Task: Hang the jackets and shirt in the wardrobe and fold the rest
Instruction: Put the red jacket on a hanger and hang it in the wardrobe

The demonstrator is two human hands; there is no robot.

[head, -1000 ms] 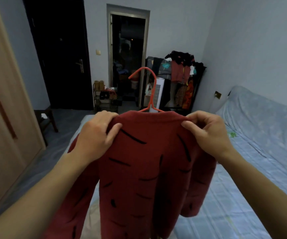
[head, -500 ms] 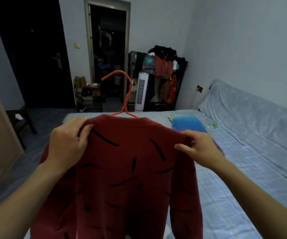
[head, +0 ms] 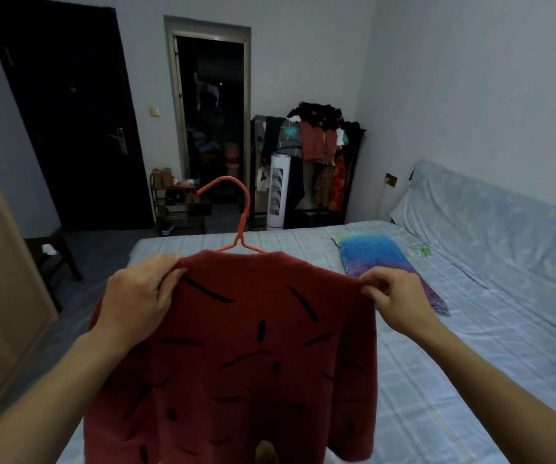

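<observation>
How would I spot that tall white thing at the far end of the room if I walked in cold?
Look past the foot of the bed to the clothes rack in the far corner. The fan stands on the floor at the rack's left front, right of the open doorway. It is the only white, slim, upright column there, with a slotted grille.

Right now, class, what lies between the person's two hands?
In the head view, the red top's shoulder line, on an orange hanger, spans between left hand and right hand.
</observation>
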